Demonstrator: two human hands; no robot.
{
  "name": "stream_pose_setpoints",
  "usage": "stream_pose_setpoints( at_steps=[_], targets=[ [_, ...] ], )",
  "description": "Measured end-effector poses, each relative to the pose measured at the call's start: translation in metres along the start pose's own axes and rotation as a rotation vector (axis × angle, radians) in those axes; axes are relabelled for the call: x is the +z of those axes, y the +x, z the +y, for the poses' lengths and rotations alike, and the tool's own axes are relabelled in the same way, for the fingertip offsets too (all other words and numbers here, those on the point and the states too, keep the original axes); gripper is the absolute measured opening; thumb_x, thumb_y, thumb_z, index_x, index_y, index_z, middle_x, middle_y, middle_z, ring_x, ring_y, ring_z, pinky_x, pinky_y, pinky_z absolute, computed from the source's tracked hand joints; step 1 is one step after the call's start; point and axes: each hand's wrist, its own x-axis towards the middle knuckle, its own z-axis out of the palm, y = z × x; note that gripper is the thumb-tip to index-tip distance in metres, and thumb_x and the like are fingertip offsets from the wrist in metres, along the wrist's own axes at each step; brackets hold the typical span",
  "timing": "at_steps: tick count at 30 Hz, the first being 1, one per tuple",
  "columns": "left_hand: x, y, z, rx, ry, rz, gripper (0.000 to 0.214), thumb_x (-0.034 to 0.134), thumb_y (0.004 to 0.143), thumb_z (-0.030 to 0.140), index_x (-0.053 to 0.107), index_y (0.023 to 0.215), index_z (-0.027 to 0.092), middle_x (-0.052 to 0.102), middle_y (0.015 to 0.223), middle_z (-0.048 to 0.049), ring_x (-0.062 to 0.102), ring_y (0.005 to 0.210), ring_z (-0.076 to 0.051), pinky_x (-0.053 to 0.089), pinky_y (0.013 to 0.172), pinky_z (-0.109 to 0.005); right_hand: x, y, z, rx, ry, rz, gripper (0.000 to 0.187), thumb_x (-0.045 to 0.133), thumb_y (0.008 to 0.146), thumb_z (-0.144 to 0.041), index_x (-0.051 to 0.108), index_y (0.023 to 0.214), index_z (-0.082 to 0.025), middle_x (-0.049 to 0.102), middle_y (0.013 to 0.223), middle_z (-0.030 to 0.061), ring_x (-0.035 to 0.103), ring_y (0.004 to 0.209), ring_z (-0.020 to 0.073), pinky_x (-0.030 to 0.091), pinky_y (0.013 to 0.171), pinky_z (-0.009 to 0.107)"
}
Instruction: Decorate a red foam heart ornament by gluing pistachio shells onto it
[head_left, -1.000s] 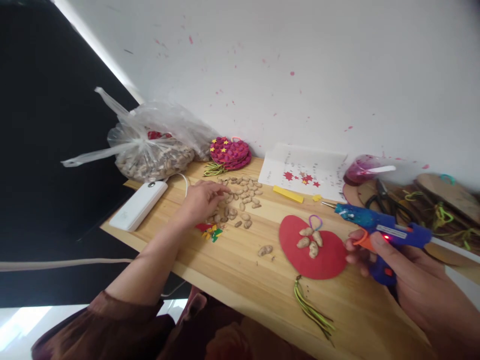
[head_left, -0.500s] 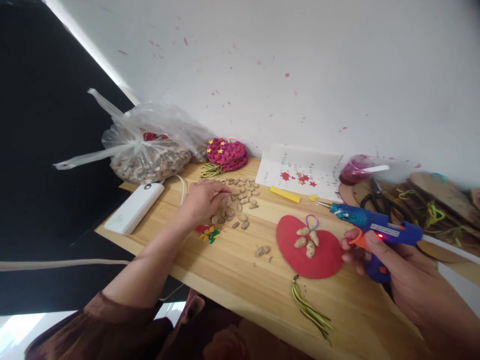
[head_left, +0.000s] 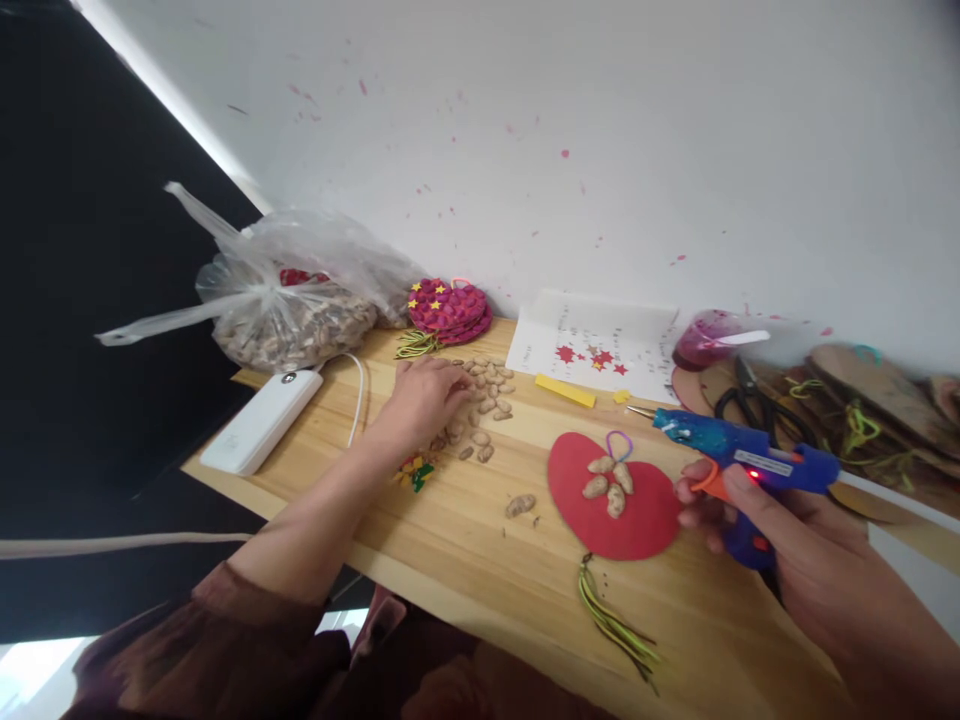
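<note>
My left hand (head_left: 426, 402) is over a pile of unshelled peanuts (head_left: 492, 378), fingers curled down among them; whatever its fingertips pinch is hidden. My right hand (head_left: 784, 525) grips a blue hot glue gun (head_left: 712, 437), a finger at its orange trigger and a red light lit. The metal nozzle points left, above the table. Just left of that hand lies a red heart-like cutout (head_left: 574, 490) with several peanuts (head_left: 616, 500) arranged like petals on it. It has a purple loop (head_left: 619, 445) on top and a green-and-black tassel (head_left: 616, 625) below. One peanut (head_left: 520, 505) lies left of the cutout.
Plastic bags of peanuts (head_left: 292, 325) and a white power bank (head_left: 261, 422) with a cable stand at left. Behind are a decorated magenta piece (head_left: 448, 308), paper (head_left: 536, 340) with red stars, and a yellow strip (head_left: 565, 390). Scissors (head_left: 757, 405) and a cup (head_left: 705, 340) sit at right.
My left hand has shifted a little to the right over the peanut pile, its fingers curling further in. My right hand keeps the glue gun almost still. The view has moved slightly.
</note>
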Motion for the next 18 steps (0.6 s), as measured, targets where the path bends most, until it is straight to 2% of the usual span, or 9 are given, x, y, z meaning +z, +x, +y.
stream_pose_setpoints(
  at_steps=[3, 7, 10, 13, 18],
  targets=[
    [-0.007, 0.006, -0.01, -0.076, 0.106, 0.042, 0.019, 0.062, 0.095, 0.028, 0.078, 0.101, 0.021, 0.077, 0.111, -0.0105, 0.063, 0.112, -0.033, 0.041, 0.095, -0.047, 0.004, -0.003, -0.003, 0.007, -0.012, 0.013, 0.044, 0.088, 0.066, -0.061, 0.077, 0.084, -0.022, 0.075, 0.082, 0.006, 0.07, 0.063, 0.0197, 0.055, 0.049, 0.023],
    [-0.011, 0.015, -0.016, -0.112, 0.205, 0.021, 0.02, 0.061, 0.094, 0.026, 0.079, 0.098, 0.021, 0.077, 0.112, -0.0134, 0.063, 0.114, -0.036, 0.041, 0.094, -0.049, 0.011, -0.006, -0.008, 0.008, -0.007, 0.063, 0.044, 0.088, 0.064, -0.061, 0.077, 0.08, -0.022, 0.074, 0.079, 0.0061, 0.068, 0.061, 0.0186, 0.053, 0.048, 0.023],
    [-0.007, 0.018, -0.012, -0.1, 0.198, -0.025, 0.021, 0.06, 0.094, 0.026, 0.08, 0.097, 0.02, 0.078, 0.112, -0.0126, 0.064, 0.114, -0.035, 0.041, 0.094, -0.048, 0.012, -0.006, -0.009, 0.009, -0.007, 0.08, 0.044, 0.089, 0.064, -0.06, 0.076, 0.08, -0.022, 0.075, 0.081, 0.0064, 0.068, 0.062, 0.0188, 0.052, 0.048, 0.023],
    [-0.006, 0.017, -0.009, -0.096, 0.176, -0.069, 0.022, 0.059, 0.094, 0.026, 0.08, 0.099, 0.02, 0.079, 0.113, -0.011, 0.065, 0.115, -0.034, 0.042, 0.096, -0.048, 0.009, -0.003, -0.007, 0.018, -0.014, 0.043, 0.045, 0.088, 0.064, -0.061, 0.076, 0.082, -0.022, 0.076, 0.085, 0.0079, 0.069, 0.065, 0.0207, 0.052, 0.048, 0.024],
    [-0.022, 0.016, -0.018, -0.154, 0.115, -0.016, 0.03, 0.054, 0.096, 0.028, 0.08, 0.109, 0.023, 0.08, 0.113, -0.0091, 0.069, 0.112, -0.033, 0.044, 0.098, -0.047, 0.0, 0.002, 0.001, 0.019, -0.014, 0.0, 0.04, 0.086, 0.071, -0.059, 0.075, 0.085, -0.023, 0.075, 0.087, 0.0072, 0.069, 0.065, 0.02, 0.054, 0.051, 0.025]
  ],
)
